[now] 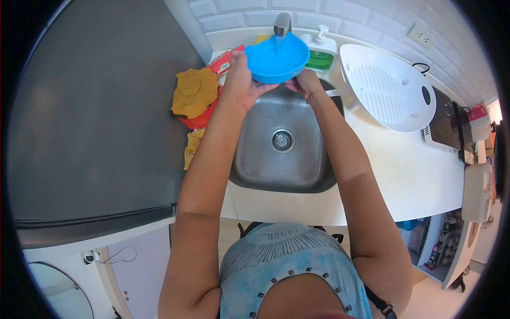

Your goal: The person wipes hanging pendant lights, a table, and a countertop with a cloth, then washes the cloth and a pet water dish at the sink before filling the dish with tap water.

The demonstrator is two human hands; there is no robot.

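Note:
A blue plastic bowl is held up beneath the faucet, over the back of the sink. Water runs from the spout into it. My left hand grips the bowl's left side, thumb up along the wall and fingers reaching underneath. At the lower right of the bowl, my right hand supports it from below, its fingers partly hidden. Under both forearms lies the steel sink with a round drain strainer in its floor.
Right of the sink, a white slotted drying rack stands near a black cooktop. A soap dispenser with green liquid is behind my right hand. Yellow-brown cloths and a red packet lie left, beside a grey refrigerator.

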